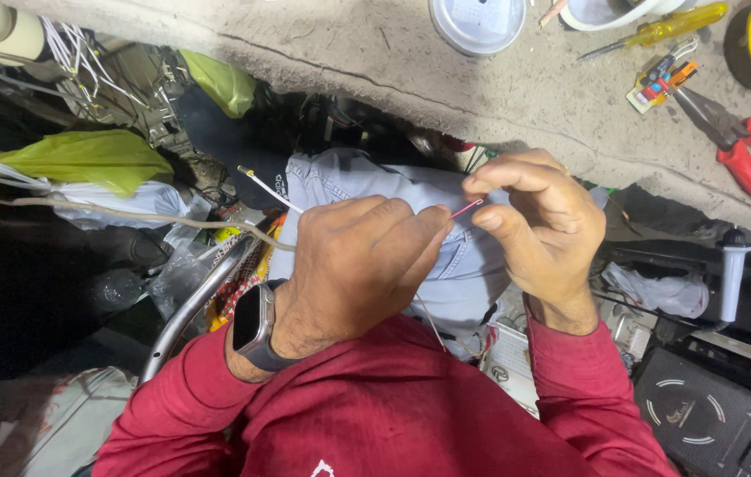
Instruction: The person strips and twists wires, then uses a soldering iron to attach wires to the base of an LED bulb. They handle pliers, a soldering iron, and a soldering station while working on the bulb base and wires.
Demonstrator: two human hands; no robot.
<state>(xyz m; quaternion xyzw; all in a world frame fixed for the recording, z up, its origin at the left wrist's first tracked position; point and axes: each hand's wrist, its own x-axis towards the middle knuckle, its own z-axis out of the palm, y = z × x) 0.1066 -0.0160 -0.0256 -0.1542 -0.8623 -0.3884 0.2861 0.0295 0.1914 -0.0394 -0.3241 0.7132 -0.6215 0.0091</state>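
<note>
While both hands meet over the person's lap, a thin red wire (465, 208) runs between them: the left hand (353, 265) has its fingers curled shut into a loose fist, thumb and forefinger pressed together at the wire's near-left end, and the right hand (542, 225) pinches the far-right end between thumb and bent forefinger. Only a short bare stretch of the wire shows in the gap between the two pinches (the rest is hidden inside the fingers). It sits near the middle of the scene, above pale blue jeans (411, 190) and just near of the edge of a rough grey workbench (446, 79).

A dark smartwatch (254, 325) is strapped on the left wrist, and both arms wear dark red sleeves (375, 415). A white cable (265, 188) slants out from behind the left hand toward the far left.

On the bench, far right, lie red-handled pliers (742, 146), a yellow-handled screwdriver (667, 28) and a small orange-and-blue tool (663, 79); a round white lid (479, 22) rests at the far middle. To the left, yellow-green plastic bags (84, 157) lie among tangled wires and clutter. At the near right sits a black box with white curved markings (702, 420), with a white-handled tool (732, 269) standing upright just beyond it.
</note>
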